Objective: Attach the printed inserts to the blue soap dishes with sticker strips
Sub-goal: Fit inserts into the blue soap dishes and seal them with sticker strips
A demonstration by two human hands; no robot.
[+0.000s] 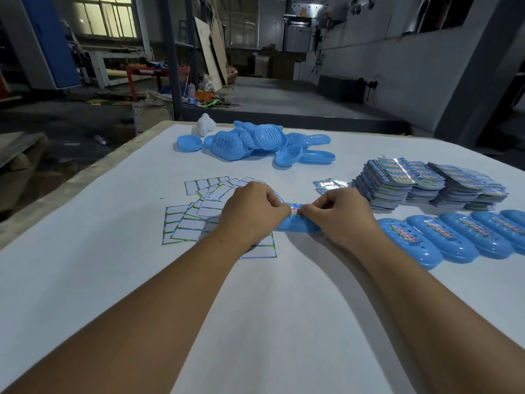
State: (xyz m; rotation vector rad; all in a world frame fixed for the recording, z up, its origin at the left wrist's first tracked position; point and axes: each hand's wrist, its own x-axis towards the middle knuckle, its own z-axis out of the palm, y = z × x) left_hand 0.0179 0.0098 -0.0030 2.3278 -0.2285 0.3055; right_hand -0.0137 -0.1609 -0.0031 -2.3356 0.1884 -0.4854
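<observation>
Soap dish (295, 225): lies on the white table (284, 308), between both hands.
Left hand (250, 211): fingers curled, pinching the printed insert (297, 209) on top of the dish.
Right hand (341, 214): fingers curled, pinching the same insert from the other side.
Handling: I judge the dish light, stiff and smooth; the insert thin and bending easily, so hold its edges.
Around: sticker sheets (199, 211) at left, insert stacks (426, 186) and finished dishes (454, 237) at right, loose dishes (255, 143) far; nothing blocks.

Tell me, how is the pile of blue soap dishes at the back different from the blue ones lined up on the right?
The back pile is a jumble, tipped every way; the right-hand row lies neat, side by side. The pile's dishes look bare; the row's dishes carry printed inserts on top. Both are the same blue plastic on the white table.
</observation>
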